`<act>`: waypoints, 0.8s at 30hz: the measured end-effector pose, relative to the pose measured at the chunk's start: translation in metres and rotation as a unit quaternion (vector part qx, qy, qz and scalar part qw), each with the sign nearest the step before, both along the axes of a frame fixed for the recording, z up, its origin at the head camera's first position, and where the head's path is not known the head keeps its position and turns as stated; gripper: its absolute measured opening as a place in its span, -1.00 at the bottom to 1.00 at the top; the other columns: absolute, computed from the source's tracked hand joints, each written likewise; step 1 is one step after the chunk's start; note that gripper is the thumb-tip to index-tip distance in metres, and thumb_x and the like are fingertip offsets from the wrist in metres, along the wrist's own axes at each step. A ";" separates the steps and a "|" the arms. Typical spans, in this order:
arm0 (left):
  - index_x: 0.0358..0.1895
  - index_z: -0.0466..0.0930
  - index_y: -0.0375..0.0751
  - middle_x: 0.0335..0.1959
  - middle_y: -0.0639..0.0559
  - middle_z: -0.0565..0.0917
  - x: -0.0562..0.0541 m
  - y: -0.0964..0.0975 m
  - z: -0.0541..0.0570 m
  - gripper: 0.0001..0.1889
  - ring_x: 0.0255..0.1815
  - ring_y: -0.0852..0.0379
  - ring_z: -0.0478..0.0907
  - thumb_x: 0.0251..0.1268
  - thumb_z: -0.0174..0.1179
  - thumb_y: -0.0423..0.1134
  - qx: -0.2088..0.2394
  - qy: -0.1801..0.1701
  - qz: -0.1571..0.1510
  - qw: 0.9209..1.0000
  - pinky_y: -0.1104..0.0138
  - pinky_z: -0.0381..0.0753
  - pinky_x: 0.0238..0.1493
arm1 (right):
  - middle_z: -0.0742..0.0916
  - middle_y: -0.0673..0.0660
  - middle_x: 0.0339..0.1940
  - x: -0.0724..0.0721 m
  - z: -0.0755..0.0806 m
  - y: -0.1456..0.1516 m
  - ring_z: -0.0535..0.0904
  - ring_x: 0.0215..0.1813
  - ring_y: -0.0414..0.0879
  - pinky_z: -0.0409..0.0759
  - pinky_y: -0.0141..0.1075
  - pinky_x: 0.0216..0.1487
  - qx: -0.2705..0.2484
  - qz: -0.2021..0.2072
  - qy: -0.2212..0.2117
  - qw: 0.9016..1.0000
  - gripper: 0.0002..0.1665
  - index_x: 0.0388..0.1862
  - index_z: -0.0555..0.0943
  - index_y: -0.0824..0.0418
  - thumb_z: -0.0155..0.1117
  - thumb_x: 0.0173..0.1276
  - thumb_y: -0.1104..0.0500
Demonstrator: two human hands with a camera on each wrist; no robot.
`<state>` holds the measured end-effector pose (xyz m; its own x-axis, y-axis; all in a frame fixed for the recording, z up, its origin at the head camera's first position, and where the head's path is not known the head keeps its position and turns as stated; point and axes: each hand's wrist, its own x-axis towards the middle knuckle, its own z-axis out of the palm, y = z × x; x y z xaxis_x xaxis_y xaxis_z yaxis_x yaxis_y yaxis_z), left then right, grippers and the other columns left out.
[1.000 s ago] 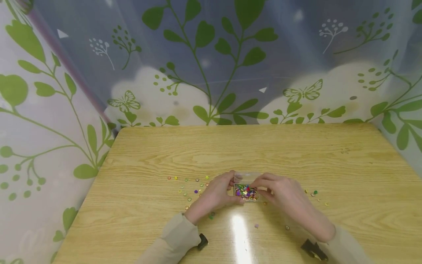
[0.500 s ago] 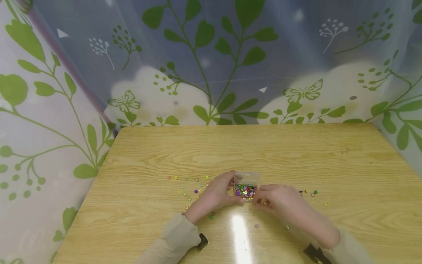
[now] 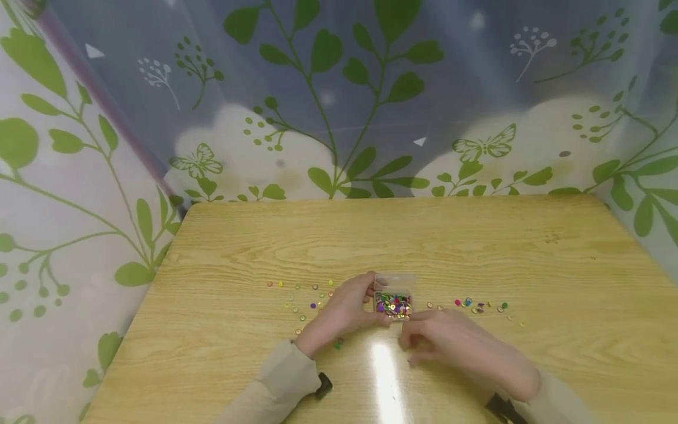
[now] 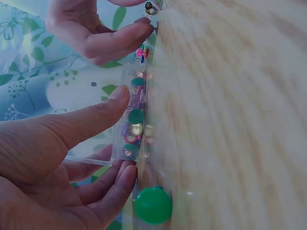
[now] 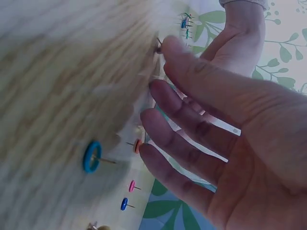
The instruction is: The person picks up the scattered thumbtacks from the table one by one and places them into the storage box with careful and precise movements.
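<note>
A clear plastic box (image 3: 393,306) with its lid (image 3: 394,282) raised holds many colourful thumbtacks. My left hand (image 3: 346,306) grips its left side, thumb along the near wall and fingers at the end, as the left wrist view shows. My right hand (image 3: 450,338) is low over the table just right and in front of the box, fingers loosely bent and spread. In the right wrist view its thumb tip is right at a small thumbtack (image 5: 159,48) on the table. A green thumbtack (image 4: 153,205) lies close to my left fingers.
Loose thumbtacks (image 3: 296,309) are scattered on the wooden table (image 3: 318,235) left of the box. Several more, including a pink thumbtack (image 3: 458,302), lie to its right behind my right hand. A leaf-patterned curtain (image 3: 328,118) hangs along the table's far edge.
My right hand has moved from over the open box, past its right side, down toward the near side of the table. My left hand stays on the box.
</note>
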<state>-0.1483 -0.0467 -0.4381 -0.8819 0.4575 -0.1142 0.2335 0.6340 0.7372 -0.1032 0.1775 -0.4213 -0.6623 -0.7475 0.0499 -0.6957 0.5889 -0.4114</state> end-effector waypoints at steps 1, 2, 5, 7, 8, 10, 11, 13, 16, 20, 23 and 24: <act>0.18 0.54 -0.14 0.06 -0.02 0.66 0.000 0.000 0.000 -0.36 0.08 0.02 0.57 0.00 0.58 -0.09 0.000 -0.001 0.000 1.000 0.21 0.61 0.14 | 0.69 -0.25 -0.33 0.000 -0.001 0.000 0.54 -0.33 -0.42 0.59 -0.45 -0.29 -0.002 0.003 0.001 1.000 -0.77 -0.35 0.67 -0.10 0.59 0.07 0.05; 0.17 0.54 -0.15 0.05 -0.02 0.65 0.000 0.000 0.000 -0.36 0.08 0.03 0.57 0.00 0.59 -0.10 0.001 -0.001 0.000 1.000 0.21 0.61 0.13 | 0.69 -0.26 -0.34 -0.001 -0.002 -0.001 0.53 -0.33 -0.43 0.59 -0.46 -0.30 -0.004 0.006 0.002 1.000 -0.78 -0.37 0.67 -0.10 0.59 0.08 0.09; 0.17 0.54 -0.15 0.03 0.00 0.65 -0.001 -0.001 0.000 -0.37 0.05 0.04 0.56 0.00 0.59 -0.10 0.002 -0.001 0.001 1.000 0.23 0.61 0.10 | 0.69 -0.27 -0.35 -0.002 -0.004 0.000 0.53 -0.33 -0.45 0.60 -0.47 -0.29 -0.007 0.009 0.004 1.000 -0.76 -0.38 0.68 -0.11 0.59 0.08 0.16; 0.17 0.54 -0.15 0.02 0.00 0.64 -0.001 -0.001 0.000 -0.36 0.04 0.05 0.55 0.00 0.59 -0.10 0.002 0.000 0.000 1.000 0.24 0.60 0.09 | 0.68 -0.28 -0.34 -0.002 -0.003 0.000 0.53 -0.31 -0.46 0.61 -0.47 -0.27 -0.005 0.010 -0.004 1.000 -0.75 -0.36 0.69 -0.11 0.59 0.07 0.17; 0.17 0.54 -0.15 0.02 -0.01 0.65 -0.001 -0.001 0.000 -0.36 0.03 0.05 0.56 0.00 0.59 -0.09 0.002 0.001 0.000 1.000 0.24 0.61 0.09 | 0.67 -0.29 -0.34 -0.001 -0.003 0.001 0.53 -0.30 -0.46 0.61 -0.47 -0.26 -0.004 0.012 -0.008 1.000 -0.75 -0.35 0.70 -0.12 0.59 0.06 0.16; 0.16 0.54 -0.16 0.01 -0.01 0.64 0.000 -0.001 0.000 -0.36 0.02 0.05 0.55 0.00 0.59 -0.09 0.001 0.002 0.000 1.000 0.25 0.61 0.08 | 0.67 -0.29 -0.33 -0.001 -0.003 0.001 0.53 -0.29 -0.47 0.61 -0.48 -0.24 -0.006 0.016 -0.023 1.000 -0.76 -0.33 0.71 -0.13 0.58 0.05 0.16; 0.16 0.54 -0.16 0.00 -0.01 0.64 -0.001 -0.001 0.000 -0.36 0.02 0.05 0.55 0.00 0.59 -0.09 0.002 0.002 0.000 1.000 0.25 0.60 0.07 | 0.67 -0.30 -0.34 -0.001 -0.003 0.000 0.53 -0.30 -0.48 0.61 -0.49 -0.25 -0.007 0.019 -0.027 0.999 -0.76 -0.35 0.71 -0.13 0.58 0.05 0.16; 0.17 0.54 -0.15 0.00 0.00 0.64 -0.001 -0.001 0.000 -0.36 0.01 0.06 0.55 0.00 0.59 -0.09 0.001 0.002 0.000 1.000 0.25 0.60 0.06 | 0.67 -0.30 -0.36 0.000 -0.003 0.000 0.53 -0.31 -0.49 0.60 -0.51 -0.25 -0.014 0.028 -0.029 0.999 -0.77 -0.38 0.71 -0.14 0.58 0.06 0.16; 0.17 0.54 -0.14 -0.01 0.01 0.64 0.000 -0.001 0.001 -0.37 0.00 0.07 0.54 0.01 0.58 -0.08 -0.002 0.001 0.000 1.000 0.27 0.60 0.05 | 0.68 -0.30 -0.40 0.000 -0.004 -0.001 0.52 -0.34 -0.52 0.58 -0.55 -0.29 -0.026 0.035 -0.027 0.999 -0.79 -0.42 0.71 -0.12 0.57 0.07 0.18; 0.17 0.54 -0.13 -0.01 0.03 0.64 -0.001 0.000 0.000 -0.37 -0.01 0.09 0.54 0.02 0.58 -0.07 -0.005 -0.001 0.000 1.000 0.27 0.59 0.05 | 0.69 -0.28 -0.42 0.000 -0.005 -0.002 0.51 -0.37 -0.52 0.56 -0.56 -0.31 -0.034 0.039 -0.018 0.998 -0.79 -0.43 0.71 -0.09 0.56 0.11 0.21; 0.17 0.54 -0.12 0.01 0.03 0.64 -0.001 0.000 0.000 -0.38 0.00 0.09 0.54 0.02 0.58 -0.07 -0.005 0.000 0.000 1.000 0.28 0.60 0.05 | 0.70 -0.25 -0.40 0.000 -0.005 -0.002 0.53 -0.36 -0.48 0.58 -0.54 -0.31 -0.035 0.018 -0.003 0.999 -0.78 -0.41 0.70 -0.07 0.52 0.16 0.27; 0.17 0.55 -0.11 0.01 0.03 0.65 -0.001 0.000 -0.001 -0.38 0.00 0.09 0.55 0.02 0.57 -0.07 -0.006 0.001 0.000 1.000 0.28 0.60 0.05 | 0.71 -0.24 -0.40 0.000 -0.004 -0.002 0.54 -0.36 -0.46 0.59 -0.53 -0.31 -0.037 0.007 0.009 0.999 -0.77 -0.41 0.69 -0.05 0.51 0.17 0.28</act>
<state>-0.1491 -0.0470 -0.4387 -0.8818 0.4569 -0.1170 0.2359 0.6420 0.7295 -0.1033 0.1753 -0.4257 -0.6502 -0.7507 0.1175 -0.7112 0.5469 -0.4416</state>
